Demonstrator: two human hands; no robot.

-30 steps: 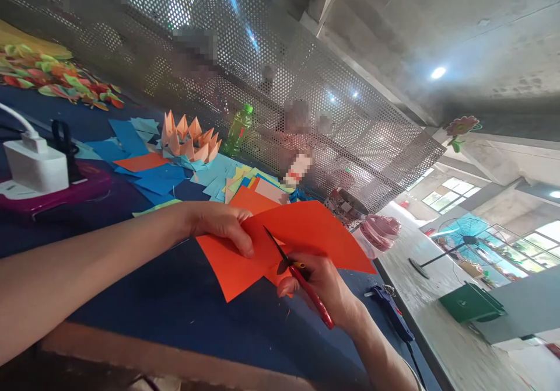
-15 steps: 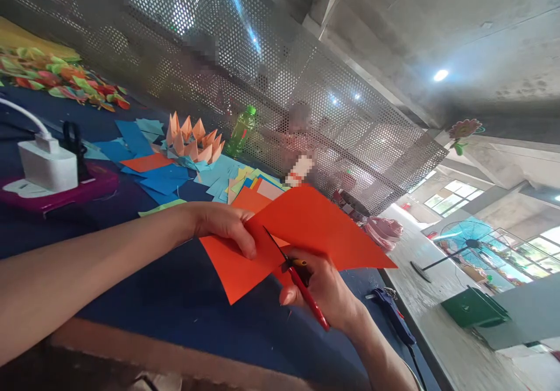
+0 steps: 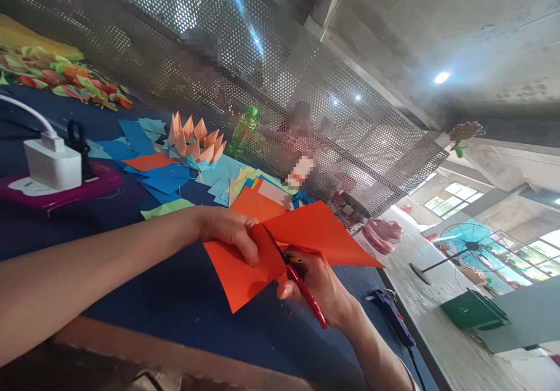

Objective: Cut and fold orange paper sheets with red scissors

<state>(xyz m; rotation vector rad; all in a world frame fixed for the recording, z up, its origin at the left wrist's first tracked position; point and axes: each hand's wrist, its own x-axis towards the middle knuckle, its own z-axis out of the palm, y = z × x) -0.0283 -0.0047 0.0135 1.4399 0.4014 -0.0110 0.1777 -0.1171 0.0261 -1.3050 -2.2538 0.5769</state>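
An orange sheet [image 3: 315,227], parted by a slit, spans two bare hands, apparently raised above the dark blue tabletop [image 3: 196,297]. At the sheet's left part, the left hand [image 3: 231,231] pinches the paper, thumb pressed on the upper face; its other fingers are mostly hidden, their spread impossible to tell. At the sheet's near edge, the right hand [image 3: 326,286] grips red-handled scissors [image 3: 306,297], fingers curled around the handles, thumb jutting out to the near left; how wide the blades stand cannot be made out. The telling line — the scissors' long axis — slants across the sheet, handles at its near edge and the dark blade [image 3: 275,241] aimed to the far left along the slit. The blade's tip sits just beside the left hand, which is nearer to it than the right hand's fingers are. Left of the slit, the sheet lies under the left thumb; right of it, a broad flap spreads above the right hand. Beyond the sheet are loose coloured papers [image 3: 223,172], a ring of peach folded-paper points [image 3: 192,149] and a green bottle [image 3: 244,133]; to its right lies a blue corded tool [image 3: 396,316].
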